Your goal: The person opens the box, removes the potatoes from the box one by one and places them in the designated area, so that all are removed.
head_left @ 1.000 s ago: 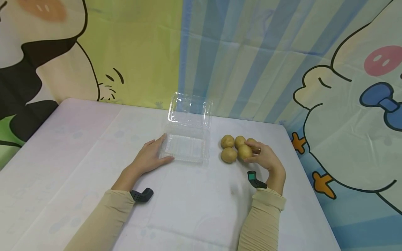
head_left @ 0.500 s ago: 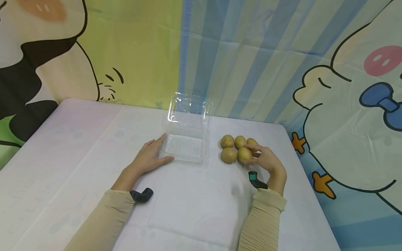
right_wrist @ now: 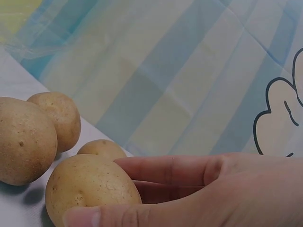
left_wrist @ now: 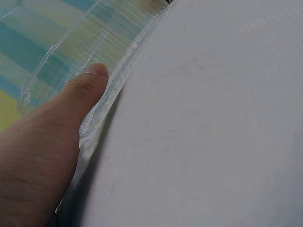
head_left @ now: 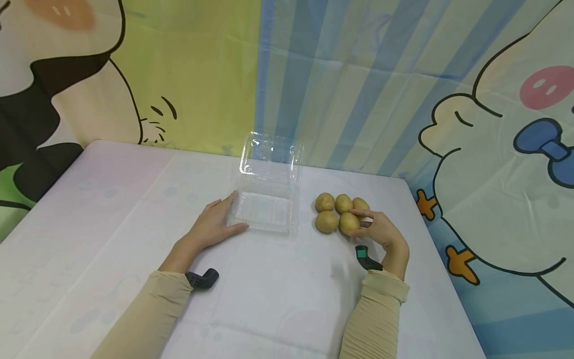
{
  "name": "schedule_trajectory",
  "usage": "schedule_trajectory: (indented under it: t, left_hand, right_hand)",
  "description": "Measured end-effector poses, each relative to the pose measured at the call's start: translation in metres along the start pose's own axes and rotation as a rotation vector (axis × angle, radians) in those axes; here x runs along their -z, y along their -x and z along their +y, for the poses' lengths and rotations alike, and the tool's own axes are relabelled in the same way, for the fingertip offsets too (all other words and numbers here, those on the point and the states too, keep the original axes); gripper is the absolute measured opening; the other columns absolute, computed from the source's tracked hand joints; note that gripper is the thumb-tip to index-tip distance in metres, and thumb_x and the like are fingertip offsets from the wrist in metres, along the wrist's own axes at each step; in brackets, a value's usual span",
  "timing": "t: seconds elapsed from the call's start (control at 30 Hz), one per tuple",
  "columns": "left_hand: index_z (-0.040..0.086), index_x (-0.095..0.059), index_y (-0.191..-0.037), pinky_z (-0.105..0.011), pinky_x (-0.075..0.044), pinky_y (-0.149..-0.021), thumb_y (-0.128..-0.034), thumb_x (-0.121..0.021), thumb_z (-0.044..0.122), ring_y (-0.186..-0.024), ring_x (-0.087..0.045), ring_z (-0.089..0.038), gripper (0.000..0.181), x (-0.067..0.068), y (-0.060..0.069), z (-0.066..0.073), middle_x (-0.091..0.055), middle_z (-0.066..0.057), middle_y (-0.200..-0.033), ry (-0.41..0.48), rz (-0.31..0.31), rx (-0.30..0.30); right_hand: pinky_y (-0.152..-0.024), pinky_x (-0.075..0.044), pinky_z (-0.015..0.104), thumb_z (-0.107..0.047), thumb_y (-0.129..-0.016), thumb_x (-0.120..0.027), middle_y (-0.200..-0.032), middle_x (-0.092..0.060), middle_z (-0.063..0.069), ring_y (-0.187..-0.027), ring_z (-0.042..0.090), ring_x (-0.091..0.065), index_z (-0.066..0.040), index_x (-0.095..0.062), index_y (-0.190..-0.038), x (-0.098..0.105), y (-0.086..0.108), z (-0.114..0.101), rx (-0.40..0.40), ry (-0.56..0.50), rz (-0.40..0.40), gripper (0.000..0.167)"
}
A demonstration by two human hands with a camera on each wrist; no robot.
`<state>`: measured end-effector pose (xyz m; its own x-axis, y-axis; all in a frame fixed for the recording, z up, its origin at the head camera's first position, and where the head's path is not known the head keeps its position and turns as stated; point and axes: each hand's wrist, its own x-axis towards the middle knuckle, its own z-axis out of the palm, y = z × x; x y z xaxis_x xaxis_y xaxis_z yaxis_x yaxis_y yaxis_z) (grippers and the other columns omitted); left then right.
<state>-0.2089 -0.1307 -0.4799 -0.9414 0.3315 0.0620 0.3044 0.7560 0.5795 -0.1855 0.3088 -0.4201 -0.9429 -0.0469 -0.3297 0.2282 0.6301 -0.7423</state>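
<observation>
Several potatoes (head_left: 327, 222) lie grouped on the white tabletop, right of a clear plastic clamshell box (head_left: 269, 209). At the front right of the group, my right hand (head_left: 381, 229) holds one potato (right_wrist: 94, 187) between thumb and forefinger; the right wrist view has the thumb on its near side and the forefinger behind. That potato is still among the others. My left hand (head_left: 213, 224) rests against the box's left side, fingers fairly straight. In the left wrist view the thumb (left_wrist: 87, 90) touches the box's near edge, and the other fingers are hidden.
The box's transparent lid (head_left: 271, 157) stands raised at the back, in front of the printed cloth backdrop (head_left: 341, 85). A white cloth covers the table (head_left: 269, 294), whose right edge runs beyond the right arm. Each wrist carries a small black camera (head_left: 204, 279).
My right hand has shifted slightly right and down, its fingers coming lower around the front right potato. That potato has barely moved. My left hand and the box stay where they were.
</observation>
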Motion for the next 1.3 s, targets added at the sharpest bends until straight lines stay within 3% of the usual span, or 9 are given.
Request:
schedule_trajectory:
  t: [0.3, 0.67, 0.97, 1.3]
  left_hand:
    - [0.006, -0.016, -0.152, -0.053, -0.026, -0.114, -0.078, -0.064, 0.064, -0.138, -0.032, -0.039, 0.106, -0.0003, -0.0003, -0.0007, -0.033, -0.016, -0.153, -0.005, -0.004, 0.004]
    - [0.007, -0.016, -0.153, -0.054, -0.026, -0.114, -0.0776, -0.063, 0.066, -0.138, -0.032, -0.04, 0.107, -0.001, -0.0007, -0.0017, -0.033, -0.016, -0.153, -0.012, -0.003, 0.005]
    - [0.008, -0.016, -0.153, -0.055, -0.027, -0.114, -0.0775, -0.064, 0.066, -0.138, -0.031, -0.04, 0.106, -0.0014, -0.0005, -0.0014, -0.033, -0.015, -0.153, -0.004, -0.004, 0.016]
    - [0.009, -0.016, -0.153, -0.055, -0.027, -0.114, -0.0777, -0.065, 0.064, -0.139, -0.031, -0.04, 0.105, -0.0008, 0.0, -0.0002, -0.032, -0.015, -0.153, 0.003, -0.004, 0.023]
  right_hand:
    - [-0.1, -0.048, 0.042, -0.018, -0.073, -0.082, -0.149, -0.035, 0.017, -0.126, 0.034, -0.05, -0.012, -0.054, -0.135, -0.001, 0.0008, 0.0046, 0.02, -0.018, -0.01, 0.069]
    - [-0.11, -0.035, 0.052, -0.027, -0.071, -0.083, -0.148, -0.04, 0.014, -0.127, 0.034, -0.05, -0.015, -0.055, -0.134, 0.0003, -0.0017, 0.0073, 0.01, 0.049, 0.002, 0.07]
    - [-0.106, -0.041, 0.052, -0.028, -0.076, -0.08, -0.14, -0.049, 0.017, -0.122, 0.034, -0.054, -0.012, -0.052, -0.136, 0.0029, 0.0016, 0.007, 0.075, 0.096, -0.028, 0.068]
    - [-0.106, -0.04, 0.053, -0.032, -0.076, -0.08, -0.137, -0.051, 0.016, -0.121, 0.033, -0.055, -0.013, -0.051, -0.136, 0.0037, 0.0013, 0.0084, 0.056, 0.128, -0.033, 0.07]
